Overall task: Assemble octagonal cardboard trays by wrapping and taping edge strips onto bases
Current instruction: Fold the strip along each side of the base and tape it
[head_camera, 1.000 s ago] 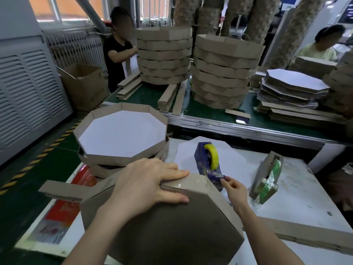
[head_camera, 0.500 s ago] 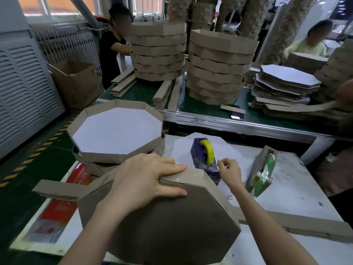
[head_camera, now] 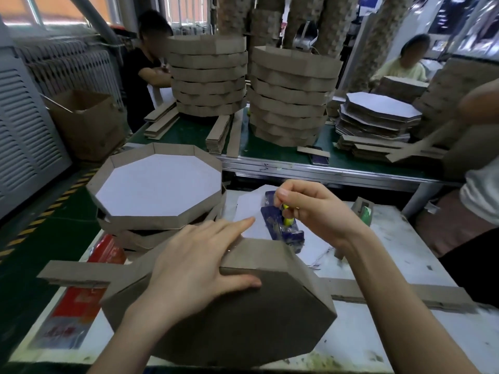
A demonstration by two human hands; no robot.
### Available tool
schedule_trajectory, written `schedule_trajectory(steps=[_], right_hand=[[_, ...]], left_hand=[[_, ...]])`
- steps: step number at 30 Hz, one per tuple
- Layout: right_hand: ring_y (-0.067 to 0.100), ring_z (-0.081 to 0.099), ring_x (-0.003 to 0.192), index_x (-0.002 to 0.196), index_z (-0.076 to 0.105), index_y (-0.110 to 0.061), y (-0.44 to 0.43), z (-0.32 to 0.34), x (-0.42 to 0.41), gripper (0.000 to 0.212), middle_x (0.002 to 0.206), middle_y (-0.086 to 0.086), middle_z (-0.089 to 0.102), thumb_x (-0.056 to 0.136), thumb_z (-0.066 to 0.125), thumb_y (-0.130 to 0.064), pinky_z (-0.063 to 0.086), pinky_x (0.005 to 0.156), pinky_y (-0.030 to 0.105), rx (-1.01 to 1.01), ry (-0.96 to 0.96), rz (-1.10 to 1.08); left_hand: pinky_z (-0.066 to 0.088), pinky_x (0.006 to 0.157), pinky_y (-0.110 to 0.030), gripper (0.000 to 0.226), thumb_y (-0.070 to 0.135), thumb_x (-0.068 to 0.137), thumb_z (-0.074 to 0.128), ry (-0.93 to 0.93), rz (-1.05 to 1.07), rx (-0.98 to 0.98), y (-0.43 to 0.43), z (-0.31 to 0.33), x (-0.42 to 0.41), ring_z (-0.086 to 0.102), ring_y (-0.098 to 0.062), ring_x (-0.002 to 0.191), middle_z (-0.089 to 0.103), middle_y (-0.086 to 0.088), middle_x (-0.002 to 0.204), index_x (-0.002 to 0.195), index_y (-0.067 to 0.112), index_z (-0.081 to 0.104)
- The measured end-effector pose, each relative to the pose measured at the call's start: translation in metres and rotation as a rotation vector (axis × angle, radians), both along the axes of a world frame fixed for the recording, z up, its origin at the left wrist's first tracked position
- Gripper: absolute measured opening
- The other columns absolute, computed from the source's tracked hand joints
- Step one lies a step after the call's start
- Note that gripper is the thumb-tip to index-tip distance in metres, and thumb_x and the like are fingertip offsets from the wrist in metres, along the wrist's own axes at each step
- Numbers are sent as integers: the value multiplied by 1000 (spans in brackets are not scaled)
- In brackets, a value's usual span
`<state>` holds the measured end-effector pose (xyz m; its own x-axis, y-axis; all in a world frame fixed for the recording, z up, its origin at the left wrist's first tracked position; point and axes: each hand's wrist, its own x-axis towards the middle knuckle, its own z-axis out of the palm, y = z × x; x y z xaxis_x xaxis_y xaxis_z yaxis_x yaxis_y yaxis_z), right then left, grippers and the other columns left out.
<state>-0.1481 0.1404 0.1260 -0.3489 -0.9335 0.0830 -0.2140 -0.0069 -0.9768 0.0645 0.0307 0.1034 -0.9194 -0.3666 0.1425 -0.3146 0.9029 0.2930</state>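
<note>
Pinning brown cardboard edge strip (head_camera: 259,255) to brown octagonal cardboard tray (head_camera: 243,319) at white desk's (head_camera: 391,265) near edge: L hand (head_camera: 194,268), fingers straight, flat. R hand (head_camera: 316,211) pinches at blue plastic tape dispenser (head_camera: 280,228) just beyond tray's far rim; next pull likely runs back toward L hand.

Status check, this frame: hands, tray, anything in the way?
Left hand flat on the upturned tray, pressing its edge strip. Right hand pinching at the tape dispenser. Path between them open.
</note>
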Motion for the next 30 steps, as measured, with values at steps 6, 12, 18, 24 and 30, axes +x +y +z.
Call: schedule_trajectory(steps=[6, 12, 18, 24, 30], right_hand=[[14, 46, 74, 75, 69, -30, 15, 11, 18, 17, 77, -12, 58, 90, 62, -35, 39, 73, 27, -45, 51, 121], [18, 52, 84, 81, 67, -21, 17, 14, 23, 18, 88, -9, 58, 94, 55, -17, 45, 80, 25, 32, 206, 256], [25, 63, 86, 84, 73, -22, 12, 17, 22, 14, 91, 1, 71, 90, 66, -32, 51, 83, 42, 136, 333, 219], [43, 58, 69, 86, 81, -19, 4, 19, 17, 8, 74, -4, 75, 88, 75, -23, 49, 69, 54, 167, 455, 127], [9, 52, 58, 105, 76, -21, -1, 18, 12, 20, 63, -8, 72, 85, 77, -25, 50, 61, 28, 209, 466, 87]], left_hand=[[37, 92, -13, 112, 92, 51, 52, 182, -53, 648, -1, 14, 0, 43, 22, 112, 40, 48, 123, 145, 59, 1], [51, 83, -22, 41, 59, 77, 55, 420, -35, 771, 1, 21, -8, 64, -4, 96, 71, 11, 97, 105, 33, 70], [48, 64, -18, 14, 35, 79, 74, 456, 104, 787, 0, 16, -10, 66, -7, 70, 72, 5, 72, 74, 22, 74], [48, 63, -25, 19, 37, 82, 73, 463, 290, 691, 1, 9, -16, 62, -6, 64, 69, 11, 66, 68, 25, 72], [54, 67, -35, 20, 43, 80, 73, 439, 378, 601, 3, 10, -19, 63, -7, 63, 67, 15, 61, 67, 28, 72]])
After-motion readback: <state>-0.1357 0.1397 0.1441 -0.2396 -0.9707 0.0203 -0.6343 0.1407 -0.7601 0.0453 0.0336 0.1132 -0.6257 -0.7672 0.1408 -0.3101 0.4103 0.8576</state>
